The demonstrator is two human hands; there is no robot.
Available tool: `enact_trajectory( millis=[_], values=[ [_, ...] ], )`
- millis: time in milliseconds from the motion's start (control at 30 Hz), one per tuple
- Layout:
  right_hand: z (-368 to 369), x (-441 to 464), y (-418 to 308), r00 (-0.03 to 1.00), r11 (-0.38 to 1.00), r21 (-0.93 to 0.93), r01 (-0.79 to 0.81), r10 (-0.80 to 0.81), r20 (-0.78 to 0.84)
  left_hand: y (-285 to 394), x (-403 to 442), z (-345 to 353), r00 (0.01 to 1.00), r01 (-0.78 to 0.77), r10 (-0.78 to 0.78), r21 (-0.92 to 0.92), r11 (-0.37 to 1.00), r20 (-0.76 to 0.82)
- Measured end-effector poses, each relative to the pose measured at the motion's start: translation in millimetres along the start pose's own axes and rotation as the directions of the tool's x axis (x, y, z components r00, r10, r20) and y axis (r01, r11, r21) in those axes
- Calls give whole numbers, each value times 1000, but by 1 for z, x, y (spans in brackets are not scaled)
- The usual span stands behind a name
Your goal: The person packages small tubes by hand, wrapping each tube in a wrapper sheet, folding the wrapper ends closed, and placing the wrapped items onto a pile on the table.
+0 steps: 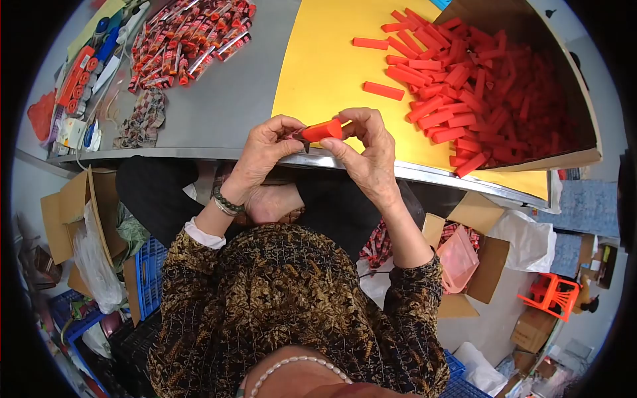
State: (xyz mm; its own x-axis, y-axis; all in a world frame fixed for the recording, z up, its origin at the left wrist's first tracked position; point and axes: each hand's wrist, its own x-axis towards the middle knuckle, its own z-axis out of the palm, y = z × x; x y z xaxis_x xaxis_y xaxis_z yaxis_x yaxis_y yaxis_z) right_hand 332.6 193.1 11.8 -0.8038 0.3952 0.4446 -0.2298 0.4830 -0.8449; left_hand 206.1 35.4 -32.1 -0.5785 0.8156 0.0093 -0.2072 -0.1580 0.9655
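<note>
In front of me, over the table's front edge, both hands meet at one red tube-like plastic piece (323, 131). My right hand (367, 154) pinches its wider end between thumb and fingers. My left hand (267, 147) is closed at the narrower end on a small dark packet (300, 136), mostly hidden by the fingers. Whether the packet sits inside the red piece or only touches it, I cannot tell. Many similar red pieces (438, 73) spill from a cardboard box (577, 159) on the right. A heap of shiny red and dark wrapped packets (192, 40) lies at the upper left.
A yellow sheet (318, 60) covers the right part of the grey table (259, 79). At left lie a crumpled patterned cloth (142, 119) and tools. Below the table on the right, an open carton (488, 265) holds a pink tray (458, 261); a blue crate (151, 275) stands left.
</note>
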Motion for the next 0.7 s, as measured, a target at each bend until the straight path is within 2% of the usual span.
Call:
enact_trajectory(
  millis=[133,233,267,367,467,700],
  values=[
    [-1,-1,-3,999,992,-123,28,-33,-37,2,-1,4,1000,10,-10,28,1000,-7],
    [-3,1,-3,999,999,18,30,-29,-42,8,-3,5,998,49,-49,10,999,37],
    [-6,0,-5,1000,999,52,-16,16,5,7,-3,5,998,53,-52,-23,998,44],
    [2,-5,3,1000,995,93,-17,18,-6,9,-4,9,997,66,-60,-106,992,54],
    [7,-6,5,994,992,-67,109,-108,22,14,-6,16,997,65,-59,-154,986,42],
    [16,-8,7,986,981,-102,164,-166,-2,16,-8,19,997,74,-72,-160,984,16]
  ],
)
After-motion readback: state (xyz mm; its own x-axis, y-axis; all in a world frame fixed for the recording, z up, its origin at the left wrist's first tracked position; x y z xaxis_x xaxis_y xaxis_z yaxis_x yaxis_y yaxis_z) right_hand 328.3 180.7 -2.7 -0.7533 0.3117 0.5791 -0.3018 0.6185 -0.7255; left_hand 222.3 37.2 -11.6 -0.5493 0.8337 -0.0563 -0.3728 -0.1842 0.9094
